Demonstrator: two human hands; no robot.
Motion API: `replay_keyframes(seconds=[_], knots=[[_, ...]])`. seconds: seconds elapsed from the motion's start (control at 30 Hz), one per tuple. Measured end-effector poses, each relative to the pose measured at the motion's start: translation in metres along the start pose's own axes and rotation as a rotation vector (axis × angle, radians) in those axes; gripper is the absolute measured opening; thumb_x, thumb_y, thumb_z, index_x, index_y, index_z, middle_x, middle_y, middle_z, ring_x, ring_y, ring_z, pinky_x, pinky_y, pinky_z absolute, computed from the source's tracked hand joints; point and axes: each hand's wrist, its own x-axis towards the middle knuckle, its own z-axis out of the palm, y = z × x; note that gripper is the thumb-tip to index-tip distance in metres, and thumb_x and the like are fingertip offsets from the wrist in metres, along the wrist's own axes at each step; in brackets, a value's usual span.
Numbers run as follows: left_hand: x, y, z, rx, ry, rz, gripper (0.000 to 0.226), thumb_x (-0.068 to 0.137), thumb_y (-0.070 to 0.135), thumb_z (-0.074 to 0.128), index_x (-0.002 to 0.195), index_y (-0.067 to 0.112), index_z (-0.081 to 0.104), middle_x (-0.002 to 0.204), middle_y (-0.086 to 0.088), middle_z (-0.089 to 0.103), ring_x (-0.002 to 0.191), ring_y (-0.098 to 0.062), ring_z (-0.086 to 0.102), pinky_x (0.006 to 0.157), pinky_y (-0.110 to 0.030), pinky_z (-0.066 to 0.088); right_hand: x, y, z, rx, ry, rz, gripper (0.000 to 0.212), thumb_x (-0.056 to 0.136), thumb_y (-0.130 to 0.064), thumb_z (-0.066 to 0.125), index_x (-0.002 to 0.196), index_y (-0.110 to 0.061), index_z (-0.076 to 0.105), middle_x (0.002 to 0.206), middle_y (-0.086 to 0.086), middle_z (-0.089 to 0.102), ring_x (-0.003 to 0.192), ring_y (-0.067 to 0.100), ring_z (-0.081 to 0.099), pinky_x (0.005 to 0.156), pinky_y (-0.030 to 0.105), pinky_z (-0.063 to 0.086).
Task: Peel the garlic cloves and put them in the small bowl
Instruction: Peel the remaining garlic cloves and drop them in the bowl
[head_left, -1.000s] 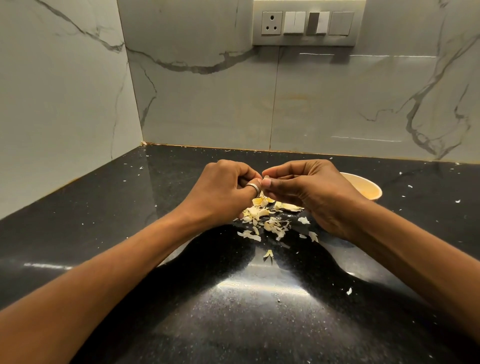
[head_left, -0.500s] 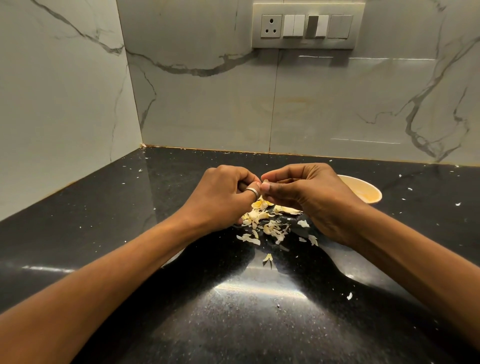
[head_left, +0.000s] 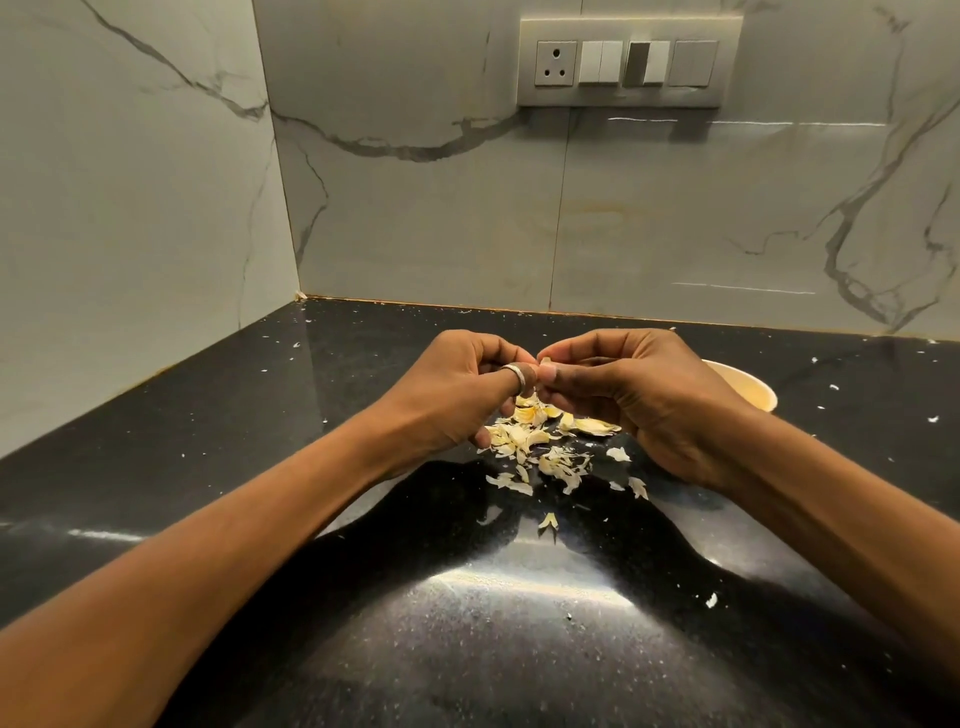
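Countertop of shiny black stone (head_left: 519, 649) is closest to us, with our two bare arms reaching out over it. A bit farther on lies a heap of thin, pale yellow garlic skins (head_left: 535, 441), with small white flakes scattered around it. Just above that heap our hands meet. Our left hand (head_left: 457, 395), with a silver ring (head_left: 514, 375) on one finger, is curled tight, and our right hand (head_left: 639, 395) is curled too. The fingertips of both pinch one small pale garlic clove (head_left: 545, 360) between them, up in the air, not on the counter. We think we are pulling its skin off now. To do this well, we should hold the clove firmly with one hand but not squash it. With a nail of the other hand we should catch a loose edge and pull in little tugs along the clove. We should stay over the heap so the skin drops there. Only a small tip of the clove shows, poking up and away from us. The rest is hidden by our fingers, so we cannot tell for sure which way its long side runs. Behind our right hand sits the small round cream bowl (head_left: 748, 389), partly hidden, where the clean clove should go. Farthest back is the grey marble wall (head_left: 415, 234) with a grey switch plate (head_left: 628, 62).
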Motion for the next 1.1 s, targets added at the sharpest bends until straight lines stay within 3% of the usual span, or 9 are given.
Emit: replay_keyframes(seconds=[0.5,0.63,0.97,1.1], knots=[[-0.0015,-0.0005,-0.0022,0.101,-0.056,0.017,0.016,0.093,0.025,0.069,0.098,0.009,0.069,0.079,-0.003,0.066,0.067,-0.006,0.064,0.048,-0.025,0.053,-0.0031,0.0002,0.0011,-0.081,0.004,-0.006,0.016,0.078,0.008,0.073,0.095,0.007,0.072,0.091,0.024,0.075,0.073,0.022,0.074,0.065,0.022,0.061],[-0.0022,0.001,-0.0018,0.054,-0.058,0.004,0.017,0.092,0.024,0.071,0.098,0.008,0.07,0.081,-0.004,0.068,0.069,-0.007,0.065,0.047,-0.024,0.053,-0.0034,-0.0011,0.001,-0.093,0.012,-0.018,0.026,0.068,0.001,0.077,0.093,0.004,0.073,0.087,0.02,0.075,0.072,0.021,0.074,0.065,0.021,0.06],[-0.0019,-0.002,0.0029,0.045,-0.043,-0.012,0.015,0.094,0.019,0.068,0.099,0.004,0.07,0.08,-0.005,0.068,0.07,-0.008,0.067,0.053,-0.028,0.059,-0.0027,0.0051,0.0022,-0.117,0.033,-0.04,0.012,0.075,0.007,0.076,0.086,0.002,0.075,0.084,0.02,0.075,0.073,0.023,0.074,0.067,0.023,0.061],[-0.0019,-0.0035,0.0028,0.059,-0.049,-0.002,0.016,0.094,0.02,0.068,0.098,0.005,0.07,0.08,-0.004,0.067,0.069,-0.007,0.067,0.054,-0.029,0.059,-0.002,0.0057,0.0018,-0.102,0.032,-0.035,0.02,0.067,0.002,0.078,0.087,0.002,0.074,0.085,0.022,0.075,0.074,0.023,0.074,0.07,0.025,0.062]])
